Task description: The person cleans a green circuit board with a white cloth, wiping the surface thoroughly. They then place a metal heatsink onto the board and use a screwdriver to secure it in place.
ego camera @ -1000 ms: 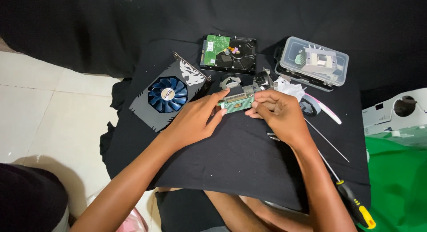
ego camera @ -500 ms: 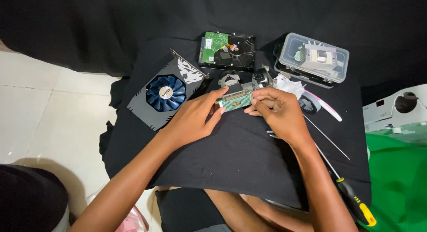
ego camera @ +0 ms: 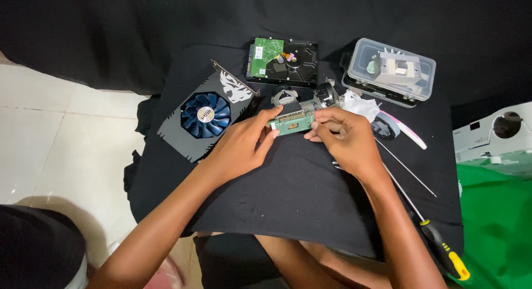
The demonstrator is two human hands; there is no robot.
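Both my hands met at a small green circuit board (ego camera: 292, 123) over the black cloth (ego camera: 288, 195). My left hand (ego camera: 239, 147) pinched its left end, thumb and fingertips closed on the edge. My right hand (ego camera: 344, 138) gripped the right end, fingers curled over it, thumb tucked beneath. The board sat just above the cloth, roughly level, and joined at its far side to a grey metal lens assembly (ego camera: 316, 98); how the two were fixed together I could not tell.

Left of my left hand lay a graphics card (ego camera: 206, 118) with a blue fan, set at an angle, near my knuckles but not touching. Beyond the board lay a hard drive (ego camera: 284, 60), underside up, its green board showing. At far right stood a clear plastic box (ego camera: 389, 72) with its lid closed and grey parts inside. A crumpled white tissue (ego camera: 359, 105) lay just beyond my right hand, with a roll of tape (ego camera: 386, 127) beside it. A thin metal rod (ego camera: 405, 168) ran diagonally to the right of my wrist, and a screwdriver (ego camera: 443, 251) with a black-and-yellow handle lay near my right forearm, at the cloth's edge.
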